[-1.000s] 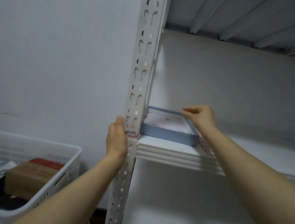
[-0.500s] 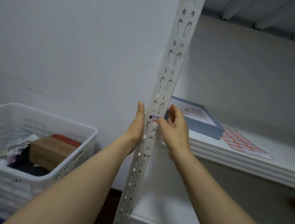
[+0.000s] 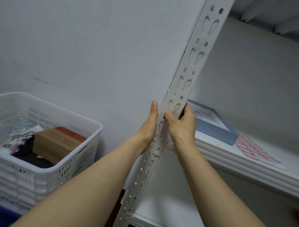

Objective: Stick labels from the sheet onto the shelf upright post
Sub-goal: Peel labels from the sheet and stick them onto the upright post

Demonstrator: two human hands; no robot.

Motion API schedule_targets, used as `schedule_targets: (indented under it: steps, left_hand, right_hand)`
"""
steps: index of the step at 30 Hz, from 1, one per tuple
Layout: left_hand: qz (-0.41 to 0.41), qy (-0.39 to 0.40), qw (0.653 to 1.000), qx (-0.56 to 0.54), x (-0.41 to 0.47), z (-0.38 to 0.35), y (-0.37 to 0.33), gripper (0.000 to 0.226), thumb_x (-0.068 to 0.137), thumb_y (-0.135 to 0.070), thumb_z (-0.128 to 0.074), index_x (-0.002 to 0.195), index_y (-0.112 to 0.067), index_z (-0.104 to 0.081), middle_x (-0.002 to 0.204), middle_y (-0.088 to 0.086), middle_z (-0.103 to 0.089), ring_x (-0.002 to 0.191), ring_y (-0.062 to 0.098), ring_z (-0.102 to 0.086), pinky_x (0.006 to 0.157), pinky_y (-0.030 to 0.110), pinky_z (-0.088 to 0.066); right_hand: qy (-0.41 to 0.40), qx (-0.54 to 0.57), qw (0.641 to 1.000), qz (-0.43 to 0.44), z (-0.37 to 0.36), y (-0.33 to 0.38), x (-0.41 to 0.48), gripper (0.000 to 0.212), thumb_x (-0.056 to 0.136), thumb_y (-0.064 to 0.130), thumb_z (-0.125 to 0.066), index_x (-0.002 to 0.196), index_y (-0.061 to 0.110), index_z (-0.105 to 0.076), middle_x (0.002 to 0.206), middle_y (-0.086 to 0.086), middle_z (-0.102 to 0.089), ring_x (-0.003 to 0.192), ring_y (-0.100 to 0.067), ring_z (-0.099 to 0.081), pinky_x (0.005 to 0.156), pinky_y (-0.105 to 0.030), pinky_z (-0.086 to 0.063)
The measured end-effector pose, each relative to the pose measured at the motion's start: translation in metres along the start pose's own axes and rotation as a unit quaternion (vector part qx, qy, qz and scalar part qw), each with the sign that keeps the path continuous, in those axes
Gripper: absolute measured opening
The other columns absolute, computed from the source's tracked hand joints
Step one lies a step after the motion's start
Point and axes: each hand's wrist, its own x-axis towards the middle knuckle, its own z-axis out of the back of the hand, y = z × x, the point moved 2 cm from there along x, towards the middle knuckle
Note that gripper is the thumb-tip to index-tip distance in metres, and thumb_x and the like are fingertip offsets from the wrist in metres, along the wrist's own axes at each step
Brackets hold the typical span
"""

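1. The white slotted shelf upright post (image 3: 184, 90) runs on a slant from bottom centre to top right, passing between the 2 hands.
2. The left hand (image 3: 149, 125) lies flat against the post's left edge, fingers straight and together, holding nothing.
3. The right hand (image 3: 181, 125) wraps the post's right edge, thumb pressed on the front face and fingers curled behind; whether a label lies under the thumb is hidden.
4. The label sheet (image 3: 256, 152), with red-bordered labels, lies flat on the white shelf (image 3: 245, 167), well to the right of both hands.
5. A blue tray (image 3: 218, 130) sits on the shelf between the right hand and the sheet.
6. A white basket (image 3: 45, 162) stands at left.
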Motion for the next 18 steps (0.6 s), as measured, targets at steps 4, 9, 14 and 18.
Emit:
schedule_targets:
  steps: [4,9,14,18]
  left_hand:
    - [-0.002,-0.007,1.000,0.001,0.0024,0.0010,0.0026,0.076,0.094,-0.063,-0.010,0.127,-0.016,-0.060,0.122,0.005,-0.066,0.117,0.018,-0.059,0.109,0.039,-0.039]
    - [-0.002,-0.009,1.000,-0.014,0.0033,0.0013,0.0041,0.072,0.095,-0.063,-0.013,0.126,-0.018,-0.060,0.122,0.005,-0.066,0.116,0.018,-0.060,0.108,0.040,-0.039]
    - [-0.006,-0.002,1.000,-0.026,0.0022,-0.0007,0.0030,0.068,0.098,-0.056,-0.012,0.119,-0.017,-0.064,0.117,0.004,-0.068,0.112,0.016,-0.062,0.101,0.032,-0.045]
    - [0.001,-0.005,1.000,-0.031,0.0017,-0.0009,0.0027,0.064,0.098,-0.056,-0.013,0.111,-0.023,-0.066,0.115,0.003,-0.069,0.109,0.015,-0.064,0.089,0.026,-0.048]
  right_hand:
    - [-0.011,0.012,1.000,0.013,-0.0009,-0.0011,0.0002,0.027,0.066,0.011,-0.063,0.093,0.015,-0.061,0.091,-0.009,-0.066,0.077,-0.020,-0.061,0.077,-0.041,-0.055]
    - [-0.017,0.027,0.999,0.016,0.0004,-0.0032,0.0009,0.026,0.069,0.003,-0.063,0.092,0.013,-0.062,0.083,-0.004,-0.067,0.070,-0.015,-0.059,0.073,-0.037,-0.054]
    - [-0.021,0.028,0.999,0.021,-0.0001,-0.0034,0.0012,0.024,0.067,0.002,-0.063,0.089,0.014,-0.061,0.082,-0.006,-0.067,0.069,-0.017,-0.059,0.072,-0.038,-0.054]
    - [-0.025,0.026,0.999,0.024,-0.0021,-0.0034,0.0011,0.024,0.064,0.011,-0.063,0.087,0.016,-0.060,0.084,-0.008,-0.065,0.071,-0.020,-0.058,0.071,-0.037,-0.053]
